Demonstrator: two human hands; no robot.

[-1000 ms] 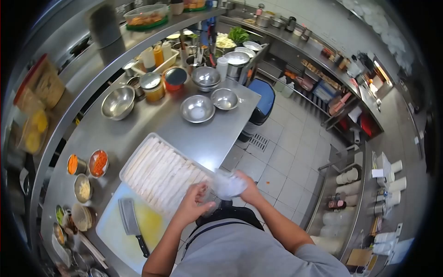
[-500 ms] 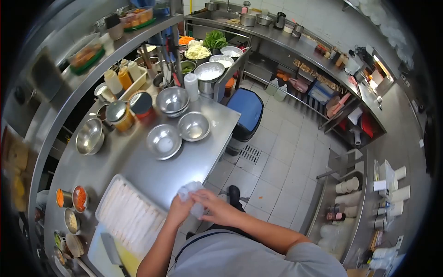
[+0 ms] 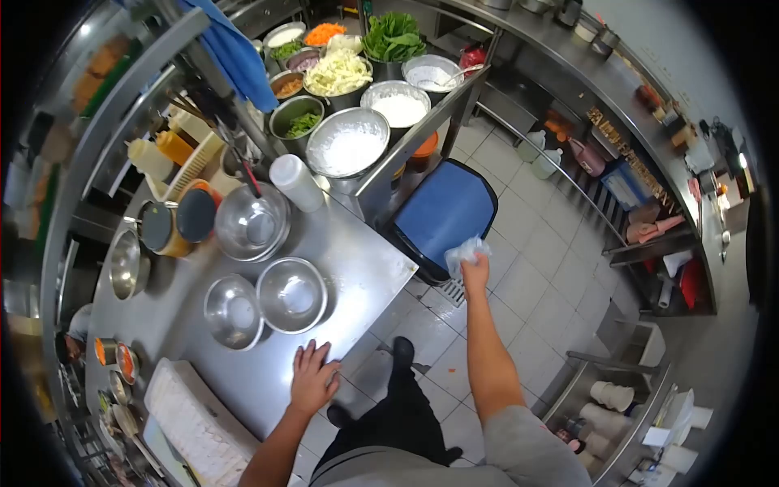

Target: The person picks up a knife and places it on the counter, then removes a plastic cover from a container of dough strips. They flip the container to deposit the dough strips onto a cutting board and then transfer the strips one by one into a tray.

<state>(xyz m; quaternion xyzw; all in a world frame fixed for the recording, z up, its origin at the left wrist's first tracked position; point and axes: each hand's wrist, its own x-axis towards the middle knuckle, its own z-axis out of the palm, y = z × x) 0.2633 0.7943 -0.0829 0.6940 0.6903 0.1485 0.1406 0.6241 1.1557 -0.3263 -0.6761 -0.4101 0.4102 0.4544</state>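
Observation:
My right hand (image 3: 477, 272) is stretched out with its fingers closed around a crumpled piece of thin, clear plastic (image 3: 464, 253). It is above the front edge of a trash bin with a blue lid (image 3: 446, 203). Near the edge of the steel table (image 3: 365, 284), my left hand (image 3: 314, 380) lies flat with its fingers apart, holding nothing. Just beyond those fingertips sit two steel bowls, one on the right (image 3: 292, 296) and one on the left (image 3: 234, 312). A tray of pale, floury strips (image 3: 195, 426) is to the left of my left forearm.
Stacked steel bowls (image 3: 251, 219), a white squeeze bottle (image 3: 294, 183) and lidded jars (image 3: 166, 231) stand farther back. Beyond them are pans of shredded cabbage (image 3: 337, 73), leafy greens (image 3: 393, 36) and white powder (image 3: 349, 142). Right of the bin runs a tiled floor (image 3: 519, 268), bordered by steel shelving.
My hands, together on the plastic before, have parted. The right carried it forward and right to the bin; the left came down on the table. The view has shifted toward the bin.

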